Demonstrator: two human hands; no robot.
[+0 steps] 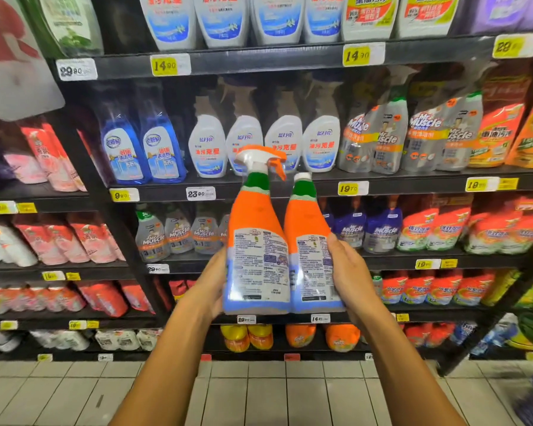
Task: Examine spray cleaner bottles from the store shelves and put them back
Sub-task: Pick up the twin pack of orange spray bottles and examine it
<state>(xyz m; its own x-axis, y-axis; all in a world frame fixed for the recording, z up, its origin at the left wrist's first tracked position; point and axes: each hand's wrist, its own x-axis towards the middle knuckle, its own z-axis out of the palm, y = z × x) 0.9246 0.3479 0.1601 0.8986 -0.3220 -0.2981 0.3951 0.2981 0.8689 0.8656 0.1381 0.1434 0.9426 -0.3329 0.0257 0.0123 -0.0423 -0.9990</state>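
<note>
I hold an orange twin pack of spray cleaner [277, 241] upright in front of the shelves, its back labels facing me. The left bottle has a white and orange trigger sprayer [259, 158]. The right one is a refill with a plain white cap [302, 176]. Clear wrap binds the two together. My left hand [211, 281] grips the pack's left side near the base. My right hand [350, 272] grips its right side, fingers wrapped behind the pack.
Dark store shelves [290, 58] fill the view, packed with spray bottles and refill pouches. White and blue bottles [246, 142] stand just behind the pack, grey twin packs [379, 133] to the right. Yellow price tags [170, 65] line the shelf edges. Pale floor tiles [259, 395] lie below.
</note>
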